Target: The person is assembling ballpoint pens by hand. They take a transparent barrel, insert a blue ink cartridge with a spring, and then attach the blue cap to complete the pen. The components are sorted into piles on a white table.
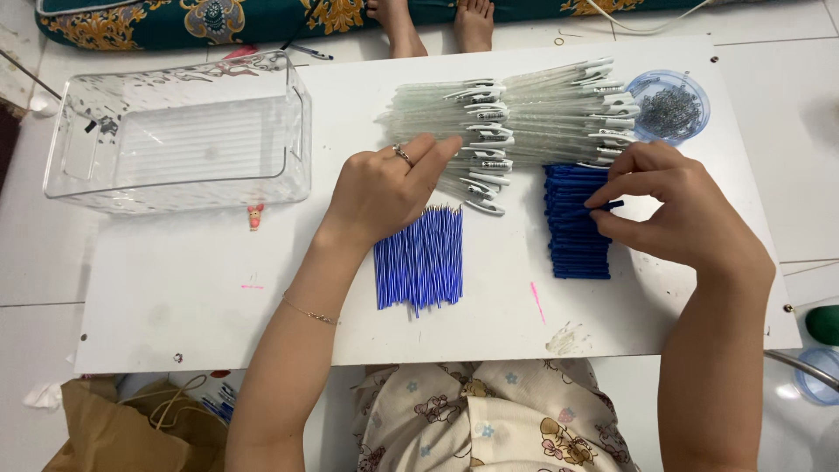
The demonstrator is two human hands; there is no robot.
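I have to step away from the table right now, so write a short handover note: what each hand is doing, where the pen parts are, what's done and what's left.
Left hand: resting on the blue refills, fingertips at the clear pen barrels.
Right hand: pinching one dark blue piece off the blue stack.
Small bowl of springs sits top right; clear plastic bin on the left holds nothing.
Done: no assembled pens visible.
Left: all piles still sorted by part.

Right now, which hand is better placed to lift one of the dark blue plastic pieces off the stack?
Right. The right hand already pinches one dark blue piece at the stack of dark blue plastic pieces; the left hand rests over by the clear pen barrels and blue-and-white refills.
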